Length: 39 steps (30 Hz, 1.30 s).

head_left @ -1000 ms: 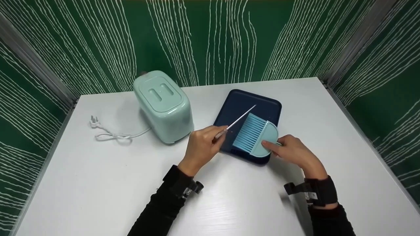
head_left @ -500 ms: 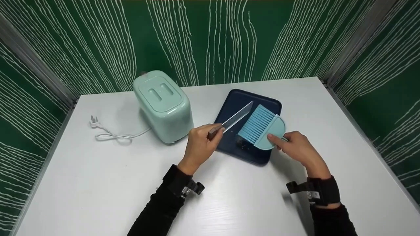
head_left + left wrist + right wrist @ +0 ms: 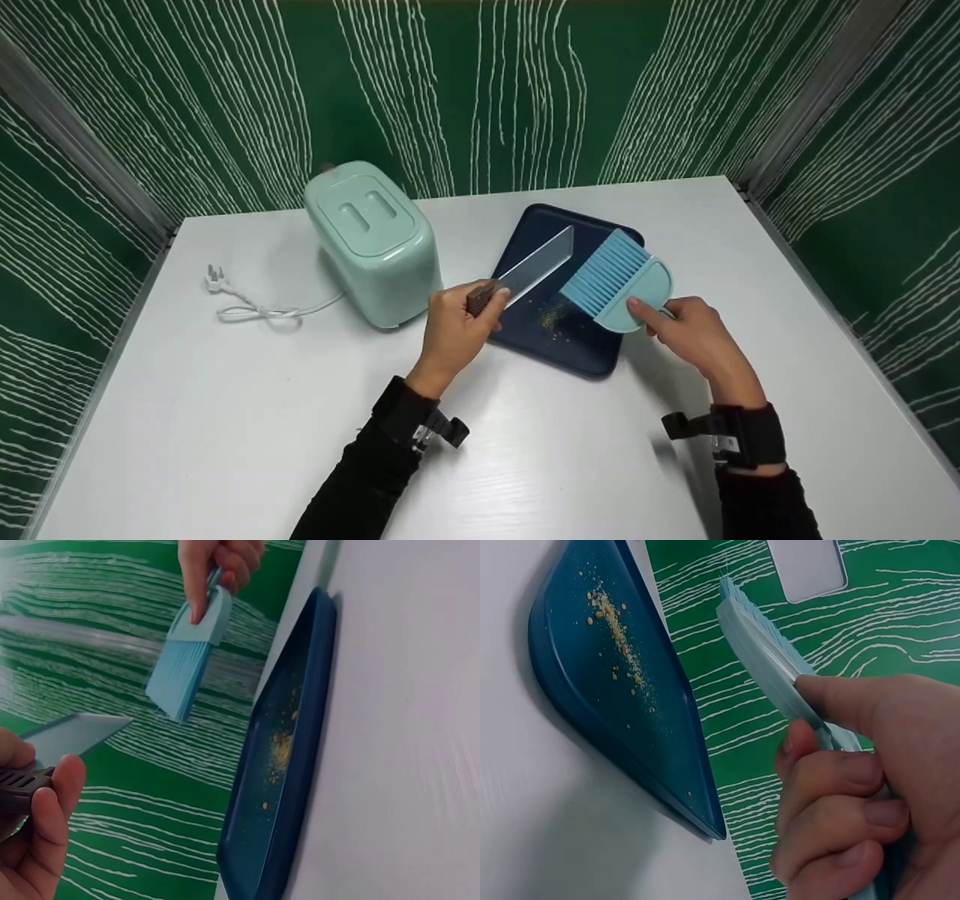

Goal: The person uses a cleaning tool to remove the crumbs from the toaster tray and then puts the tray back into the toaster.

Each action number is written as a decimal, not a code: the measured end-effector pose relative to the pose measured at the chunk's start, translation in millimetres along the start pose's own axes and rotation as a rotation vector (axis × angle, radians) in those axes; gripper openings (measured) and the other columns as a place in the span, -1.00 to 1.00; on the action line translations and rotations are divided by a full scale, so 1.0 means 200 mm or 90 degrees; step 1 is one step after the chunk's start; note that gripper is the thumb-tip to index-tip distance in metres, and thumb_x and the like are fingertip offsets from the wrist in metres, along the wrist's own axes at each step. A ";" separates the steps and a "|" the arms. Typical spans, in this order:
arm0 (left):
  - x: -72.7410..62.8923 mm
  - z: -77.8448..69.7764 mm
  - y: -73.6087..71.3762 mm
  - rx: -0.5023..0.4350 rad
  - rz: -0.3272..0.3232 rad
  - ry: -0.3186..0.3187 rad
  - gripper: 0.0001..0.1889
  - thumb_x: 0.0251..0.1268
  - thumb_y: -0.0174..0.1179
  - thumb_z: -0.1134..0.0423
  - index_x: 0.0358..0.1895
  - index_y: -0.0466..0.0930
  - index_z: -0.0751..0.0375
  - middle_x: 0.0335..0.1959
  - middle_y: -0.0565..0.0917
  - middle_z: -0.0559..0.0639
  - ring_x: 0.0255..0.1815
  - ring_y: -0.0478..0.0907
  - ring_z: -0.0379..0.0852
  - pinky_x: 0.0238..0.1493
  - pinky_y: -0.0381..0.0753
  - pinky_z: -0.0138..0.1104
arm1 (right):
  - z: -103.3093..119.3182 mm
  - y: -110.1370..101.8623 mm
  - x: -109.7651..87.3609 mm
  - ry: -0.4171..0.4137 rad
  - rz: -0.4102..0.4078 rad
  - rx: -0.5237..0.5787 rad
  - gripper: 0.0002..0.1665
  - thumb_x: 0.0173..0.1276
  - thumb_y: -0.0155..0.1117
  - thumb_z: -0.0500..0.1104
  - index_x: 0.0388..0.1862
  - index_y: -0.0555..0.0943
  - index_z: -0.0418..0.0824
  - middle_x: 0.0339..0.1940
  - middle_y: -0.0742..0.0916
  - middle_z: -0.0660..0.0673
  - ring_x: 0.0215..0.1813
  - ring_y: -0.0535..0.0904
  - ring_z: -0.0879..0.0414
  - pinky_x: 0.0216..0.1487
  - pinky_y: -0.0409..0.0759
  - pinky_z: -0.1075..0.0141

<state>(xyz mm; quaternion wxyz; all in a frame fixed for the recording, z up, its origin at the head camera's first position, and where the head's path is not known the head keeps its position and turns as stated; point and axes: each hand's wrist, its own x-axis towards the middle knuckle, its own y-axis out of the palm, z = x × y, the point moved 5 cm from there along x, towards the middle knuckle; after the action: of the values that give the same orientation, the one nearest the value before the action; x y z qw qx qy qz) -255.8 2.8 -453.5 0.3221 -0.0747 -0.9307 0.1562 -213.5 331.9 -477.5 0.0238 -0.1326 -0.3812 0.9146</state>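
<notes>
My left hand (image 3: pixel 454 337) pinches the dark ribbed handle of a thin metal crumb tray (image 3: pixel 540 261), held tilted above a navy tray (image 3: pixel 581 360). My right hand (image 3: pixel 699 337) holds a light-blue brush (image 3: pixel 626 285) by its handle, the thumb along its body. The bristles (image 3: pixel 178 679) stand apart from the crumb tray, as the left wrist view shows. Yellowish crumbs (image 3: pixel 613 622) lie scattered on the navy tray, plain in the right wrist view. Part of the navy tray is hidden behind the brush and crumb tray.
A mint-green toaster (image 3: pixel 375 255) with a lid on top stands left of the navy tray. Its white cord (image 3: pixel 277 311) and plug (image 3: pixel 216 279) lie on the white table (image 3: pixel 225 435). Green walls with white lines rise behind and at both sides.
My right hand has drawn the brush up and right, away from the crumb tray, uncovering the crumbs. The crumb tray has turned from edge-on to show its broad face.
</notes>
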 end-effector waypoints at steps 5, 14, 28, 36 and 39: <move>0.00 0.01 0.00 -0.031 -0.010 -0.030 -0.71 0.54 0.33 0.22 -0.43 0.73 0.25 -0.66 0.69 0.03 -0.63 0.74 -0.17 -0.51 0.65 -0.38 | -0.03 -0.03 0.00 0.004 -0.012 0.013 -0.17 0.54 0.13 0.49 -0.29 0.69 -0.29 -0.52 0.53 0.03 -0.42 0.36 0.06 -0.38 0.32 0.23; 0.00 0.03 -0.01 -0.045 -0.028 -0.046 -0.66 0.51 0.37 0.18 -0.50 0.69 0.23 -0.67 0.71 0.03 -0.65 0.74 -0.11 -0.50 0.63 -0.40 | -0.11 -0.08 0.02 0.028 -0.030 0.016 -0.18 0.55 0.09 0.50 -0.34 0.67 -0.23 -0.45 0.62 0.01 -0.35 0.42 0.03 -0.34 0.37 0.22; 0.00 0.03 -0.02 -0.066 -0.032 -0.074 -0.75 0.50 0.35 0.26 -0.40 0.75 0.30 -0.59 0.75 0.22 -0.65 0.74 -0.06 -0.55 0.61 -0.43 | -0.29 -0.18 0.03 0.105 -0.053 0.036 -0.04 0.52 0.03 0.54 -0.12 0.67 -0.38 -0.43 0.66 -0.03 -0.32 0.50 0.07 -0.33 0.45 0.23; 0.00 0.03 -0.03 -0.057 -0.035 -0.066 -0.74 0.50 0.35 0.26 -0.43 0.73 0.27 -0.63 0.74 0.10 -0.66 0.73 -0.08 -0.55 0.60 -0.43 | -0.40 -0.20 0.03 0.156 -0.035 0.033 0.28 0.53 -0.11 0.58 0.54 0.31 -0.61 0.24 0.65 -0.50 0.19 0.58 -0.23 -0.10 0.54 0.21; 0.00 0.03 -0.03 -0.054 -0.035 -0.066 -0.74 0.50 0.35 0.25 -0.43 0.73 0.26 -0.63 0.74 0.11 -0.66 0.74 -0.08 -0.56 0.58 -0.45 | -0.45 -0.22 0.03 0.168 -0.048 0.023 0.25 0.54 -0.12 0.57 0.46 0.38 -0.61 0.19 0.64 -0.50 0.14 0.58 -0.23 -0.14 0.53 0.19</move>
<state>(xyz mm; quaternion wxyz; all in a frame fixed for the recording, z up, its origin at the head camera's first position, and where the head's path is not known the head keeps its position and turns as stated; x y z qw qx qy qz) -260.4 -4.4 -455.7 0.2742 -0.0549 -0.9536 0.1115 -197.9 425.3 -507.9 0.1106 -0.2370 -0.3632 0.8943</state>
